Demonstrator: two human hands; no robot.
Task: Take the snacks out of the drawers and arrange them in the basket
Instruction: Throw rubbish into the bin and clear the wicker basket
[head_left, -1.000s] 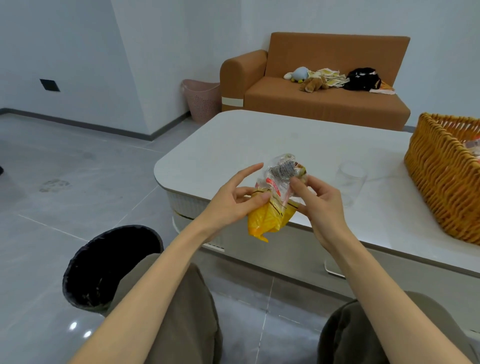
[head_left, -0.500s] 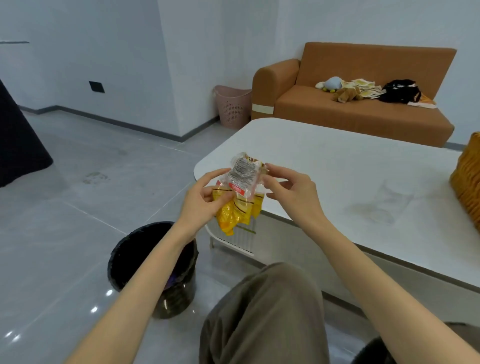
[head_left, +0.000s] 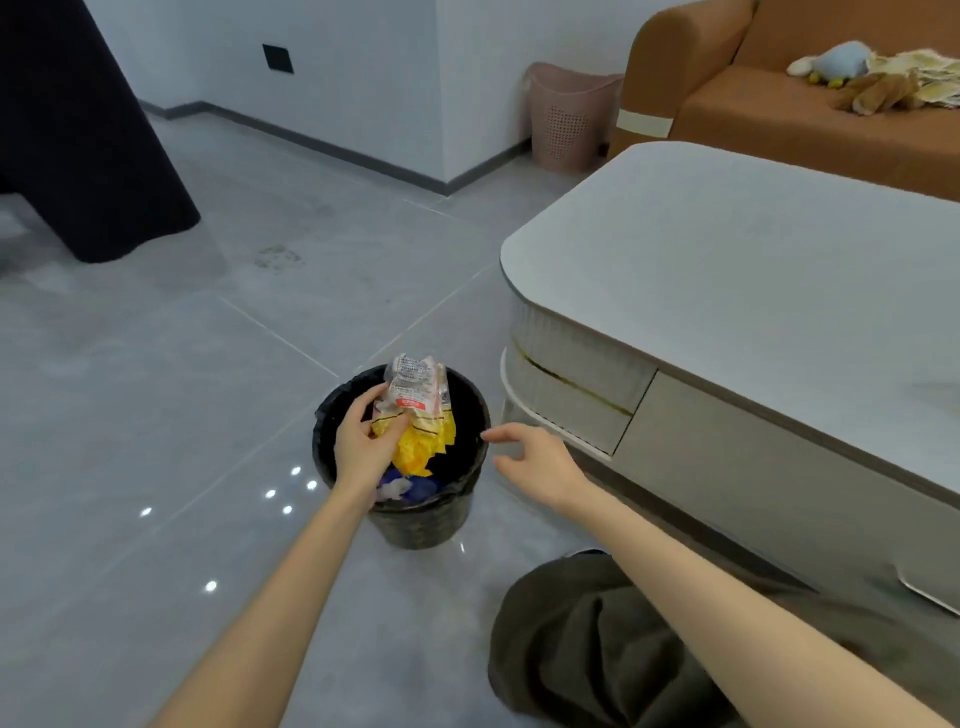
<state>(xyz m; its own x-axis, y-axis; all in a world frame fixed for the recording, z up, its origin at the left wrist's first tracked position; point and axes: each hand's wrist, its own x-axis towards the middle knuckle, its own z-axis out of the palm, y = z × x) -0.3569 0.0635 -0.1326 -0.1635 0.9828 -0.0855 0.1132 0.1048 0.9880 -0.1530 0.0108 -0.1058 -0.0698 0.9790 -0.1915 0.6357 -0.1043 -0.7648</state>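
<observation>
A white coffee table (head_left: 727, 270) stands just right of the black waste bin (head_left: 426, 525). The right hand (head_left: 535, 462) hovers beside the bin's right rim, fingers loosely spread and holding nothing. The left hand (head_left: 363, 447) is over the bin's mouth, thumb and fingers pinching a crumpled yellow-and-clear snack wrapper (head_left: 422, 410) above it.

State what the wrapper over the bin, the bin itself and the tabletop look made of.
Crumpled yellow-and-clear wrapper: thin glossy plastic film, creased and see-through. Round black bin: probably plastic, with shiny bag liner. Pale grey tabletop: smooth matte slab, perhaps stone or laminate.
</observation>
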